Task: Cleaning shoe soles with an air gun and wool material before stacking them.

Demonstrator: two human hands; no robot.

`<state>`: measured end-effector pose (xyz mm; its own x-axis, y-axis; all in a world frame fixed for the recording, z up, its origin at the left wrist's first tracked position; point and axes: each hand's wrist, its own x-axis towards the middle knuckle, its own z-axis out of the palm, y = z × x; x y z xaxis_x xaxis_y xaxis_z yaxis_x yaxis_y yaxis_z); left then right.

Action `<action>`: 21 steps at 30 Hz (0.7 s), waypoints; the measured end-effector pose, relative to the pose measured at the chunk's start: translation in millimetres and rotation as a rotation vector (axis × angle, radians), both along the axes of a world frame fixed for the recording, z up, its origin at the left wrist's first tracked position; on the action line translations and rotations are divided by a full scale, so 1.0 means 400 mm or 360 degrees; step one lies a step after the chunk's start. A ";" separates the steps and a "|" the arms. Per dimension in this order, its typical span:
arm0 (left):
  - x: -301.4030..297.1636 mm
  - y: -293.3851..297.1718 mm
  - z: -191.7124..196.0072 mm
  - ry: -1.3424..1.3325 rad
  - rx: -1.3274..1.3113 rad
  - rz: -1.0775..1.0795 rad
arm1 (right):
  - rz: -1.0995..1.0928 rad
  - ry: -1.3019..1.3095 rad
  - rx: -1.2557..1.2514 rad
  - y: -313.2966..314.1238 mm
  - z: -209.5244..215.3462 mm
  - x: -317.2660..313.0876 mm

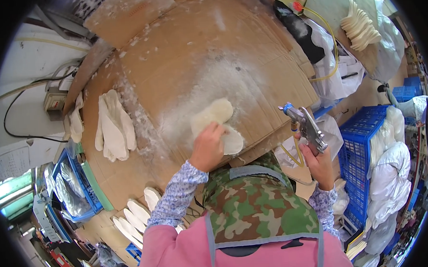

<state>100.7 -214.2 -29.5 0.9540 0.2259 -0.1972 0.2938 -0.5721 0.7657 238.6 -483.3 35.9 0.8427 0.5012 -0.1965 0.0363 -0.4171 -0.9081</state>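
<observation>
Left hand presses down on cream fleece insoles lying on the glue-flecked cardboard sheet; right hand grips a metal spray gun, raised beside the sheet's right edge.

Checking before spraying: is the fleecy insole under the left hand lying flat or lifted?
Flat: fleecy insole lies on the cardboard, left hand pressing it.

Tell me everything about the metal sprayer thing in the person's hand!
The spray gun looks like silvery metal, with a bluish nozzle tip pointing left toward the cardboard worktop. The right hand grips its handle, holding it tilted in the air, off the worktop's right edge. A yellow hose seems to join beneath. Nothing else touches it.
</observation>
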 end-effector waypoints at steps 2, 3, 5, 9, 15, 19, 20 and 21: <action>0.086 -0.017 -0.001 -0.0292 0.0732 -0.0125 | -0.0079 0.0068 0.0069 -0.013 0.009 -0.011; 0.103 -0.021 -0.035 -0.0279 0.0906 -0.0116 | 0.0004 0.0037 -0.0094 -0.032 -0.003 -0.007; 0.125 0.014 -0.138 0.0001 0.1007 -0.0248 | 0.0163 -0.0120 -0.0118 0.004 0.007 0.003; 0.129 0.024 -0.156 0.0004 0.1275 -0.0371 | 0.0295 -0.0305 0.0181 0.023 -0.023 0.001; 0.158 0.096 -0.093 -0.0157 0.1112 -0.0523 | 0.0211 -0.0335 0.0161 -0.020 -0.009 -0.017; 0.135 0.268 -0.010 -0.0079 0.0779 -0.0383 | 0.0251 -0.0339 0.0217 -0.016 -0.009 -0.005; 0.120 0.288 0.036 -0.0155 0.0651 -0.0362 | 0.0217 -0.0299 0.0212 -0.015 -0.003 0.002; 0.116 0.297 0.074 0.0029 0.0263 -0.0092 | 0.0198 -0.0252 0.0211 -0.015 -0.003 0.008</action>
<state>147.1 -95.5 0.1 0.9629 0.2017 -0.1793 0.2698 -0.7061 0.6547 241.9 -489.1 34.8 0.7878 0.6159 0.0076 0.2264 -0.2781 -0.9335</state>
